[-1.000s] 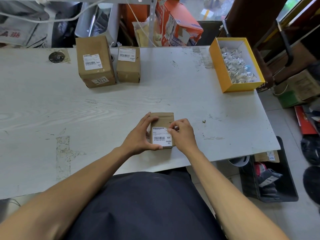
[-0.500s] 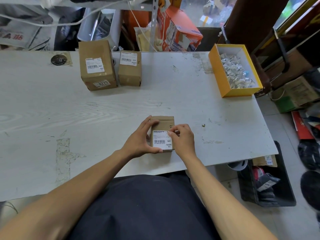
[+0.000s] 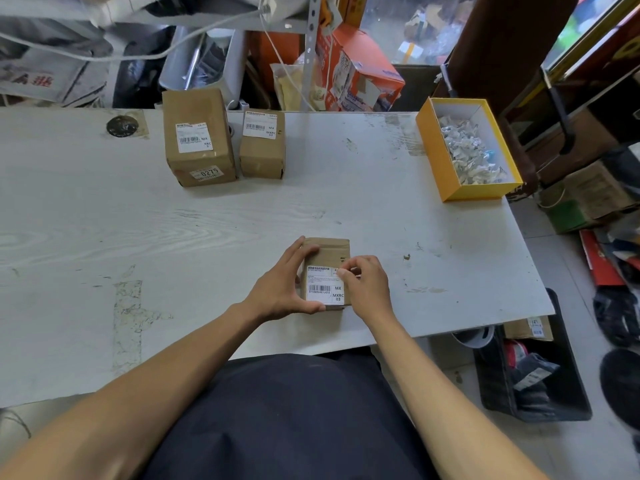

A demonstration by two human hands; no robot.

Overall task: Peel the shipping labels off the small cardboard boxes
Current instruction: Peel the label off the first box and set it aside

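A small cardboard box (image 3: pixel 330 250) lies near the front edge of the white table (image 3: pixel 104 230), with a white shipping label (image 3: pixel 323 285) on its top. My left hand (image 3: pixel 282 285) grips the box from its left side, thumb along the near edge. My right hand (image 3: pixel 365 282) has its fingers curled at the label's upper right corner, fingertips on that corner. At the back of the table stand a larger labelled box (image 3: pixel 197 140) and a smaller labelled box (image 3: pixel 263 143).
A yellow box (image 3: pixel 450 174) holding crumpled peeled labels sits at the table's right rear. Clutter, cables and an orange carton (image 3: pixel 360 71) line the far edge. A black crate (image 3: pixel 533 375) and other items stand on the floor to the right.
My hands and the box have hardly moved. The right fingertips stay at the label's upper right corner; the view has shifted slightly.
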